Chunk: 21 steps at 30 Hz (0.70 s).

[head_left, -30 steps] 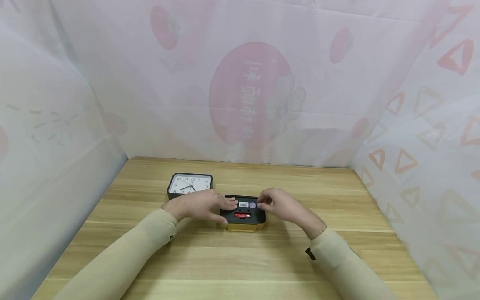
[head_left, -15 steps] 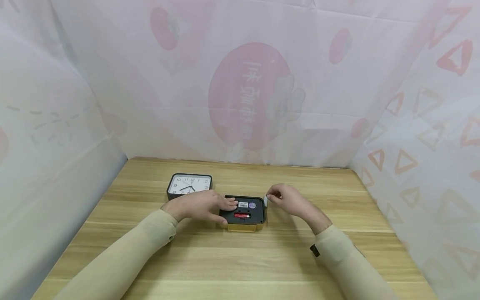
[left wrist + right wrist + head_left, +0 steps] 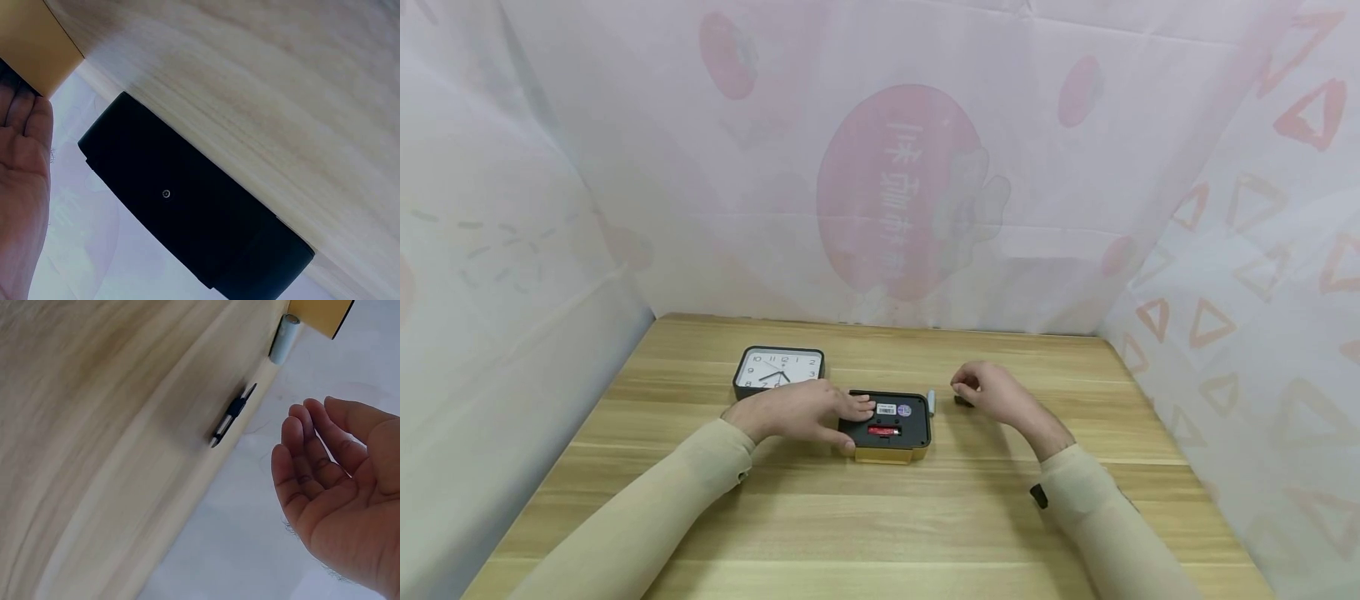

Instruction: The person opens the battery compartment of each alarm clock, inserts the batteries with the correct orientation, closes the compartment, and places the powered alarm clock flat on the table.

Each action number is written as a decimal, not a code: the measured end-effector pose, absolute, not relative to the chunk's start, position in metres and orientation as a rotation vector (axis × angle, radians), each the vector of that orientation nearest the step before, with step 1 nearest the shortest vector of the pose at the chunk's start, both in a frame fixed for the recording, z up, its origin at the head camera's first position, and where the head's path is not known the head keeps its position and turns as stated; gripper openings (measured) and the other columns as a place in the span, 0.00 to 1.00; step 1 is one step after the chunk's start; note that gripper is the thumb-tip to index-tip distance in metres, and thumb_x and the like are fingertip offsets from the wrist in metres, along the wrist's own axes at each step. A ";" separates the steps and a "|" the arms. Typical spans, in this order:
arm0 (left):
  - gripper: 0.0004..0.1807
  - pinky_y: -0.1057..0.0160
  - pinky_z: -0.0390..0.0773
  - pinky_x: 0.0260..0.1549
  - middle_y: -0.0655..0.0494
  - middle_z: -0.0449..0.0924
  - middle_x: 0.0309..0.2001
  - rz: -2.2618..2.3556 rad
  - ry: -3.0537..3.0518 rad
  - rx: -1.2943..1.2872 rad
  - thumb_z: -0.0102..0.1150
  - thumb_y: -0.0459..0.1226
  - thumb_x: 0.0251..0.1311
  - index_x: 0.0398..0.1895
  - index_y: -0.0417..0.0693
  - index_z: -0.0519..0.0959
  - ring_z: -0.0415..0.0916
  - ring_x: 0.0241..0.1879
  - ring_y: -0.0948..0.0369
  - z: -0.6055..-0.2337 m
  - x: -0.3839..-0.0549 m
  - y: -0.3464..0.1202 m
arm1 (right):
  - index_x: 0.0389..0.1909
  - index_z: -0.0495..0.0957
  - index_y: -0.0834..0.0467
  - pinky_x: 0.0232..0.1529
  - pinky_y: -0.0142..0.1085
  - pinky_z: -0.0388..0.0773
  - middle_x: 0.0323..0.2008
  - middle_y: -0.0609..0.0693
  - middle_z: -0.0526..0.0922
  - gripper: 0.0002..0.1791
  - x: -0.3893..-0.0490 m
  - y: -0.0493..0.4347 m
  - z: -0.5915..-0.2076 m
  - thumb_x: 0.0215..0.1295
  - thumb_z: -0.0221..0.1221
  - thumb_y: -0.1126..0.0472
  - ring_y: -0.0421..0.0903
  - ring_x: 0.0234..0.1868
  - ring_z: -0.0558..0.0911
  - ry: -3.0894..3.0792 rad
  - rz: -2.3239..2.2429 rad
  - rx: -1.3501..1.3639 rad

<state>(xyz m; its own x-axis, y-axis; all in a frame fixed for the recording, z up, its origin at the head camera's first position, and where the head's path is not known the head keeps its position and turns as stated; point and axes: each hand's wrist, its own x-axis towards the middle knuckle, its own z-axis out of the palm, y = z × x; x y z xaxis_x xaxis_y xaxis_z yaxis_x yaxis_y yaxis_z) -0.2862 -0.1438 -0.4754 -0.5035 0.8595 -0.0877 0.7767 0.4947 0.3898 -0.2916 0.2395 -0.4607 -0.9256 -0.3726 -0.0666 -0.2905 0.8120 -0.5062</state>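
Note:
A clock (image 3: 906, 425) with a black back and gold sides lies face down on the table, a red battery (image 3: 883, 431) in its compartment. Across its left part rests my left hand (image 3: 801, 412), fingers straight. Just off the clock's right side is a pale blue battery (image 3: 931, 403), standing or lying I cannot tell from the head view; the right wrist view shows its cylinder (image 3: 285, 339). My right hand (image 3: 996, 396) hovers over a small black battery cover (image 3: 963, 401); the right wrist view shows loosely bent fingers, apart from the cover and holding nothing.
A second clock (image 3: 782, 367), black-framed with a white dial, lies face up behind my left hand. Its black side (image 3: 187, 194) fills the middle of the left wrist view. Printed cloth walls (image 3: 910, 250) enclose the wooden table (image 3: 880, 525) at back and sides.
My right hand has moved right, from the clock's right edge to above the black cover. The pale blue battery now stays beside the clock, let go. My left hand has not moved.

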 end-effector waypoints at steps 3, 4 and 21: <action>0.40 0.45 0.77 0.88 0.57 0.76 0.86 0.442 2.471 1.385 0.74 0.59 0.78 0.86 0.54 0.78 0.76 0.87 0.54 -0.475 -0.286 -0.144 | 0.57 0.91 0.66 0.60 0.52 0.92 0.49 0.57 0.95 0.10 -0.292 0.243 -0.463 0.88 0.66 0.65 0.50 0.51 0.91 2.840 -0.742 -0.518; 0.40 0.45 0.77 0.88 0.57 0.76 0.86 0.444 2.470 1.386 0.74 0.59 0.78 0.86 0.54 0.78 0.77 0.87 0.54 -0.475 -0.286 -0.144 | 0.56 0.91 0.66 0.59 0.52 0.93 0.49 0.57 0.95 0.09 -0.292 0.244 -0.463 0.87 0.66 0.66 0.50 0.51 0.92 2.843 -0.733 -0.526; 0.40 0.47 0.76 0.88 0.58 0.76 0.86 0.447 2.467 1.366 0.76 0.58 0.77 0.86 0.55 0.79 0.75 0.87 0.57 -0.475 -0.287 -0.143 | 0.52 0.92 0.65 0.58 0.50 0.92 0.49 0.58 0.95 0.07 -0.297 0.255 -0.474 0.78 0.73 0.71 0.50 0.49 0.91 2.791 -0.702 -0.444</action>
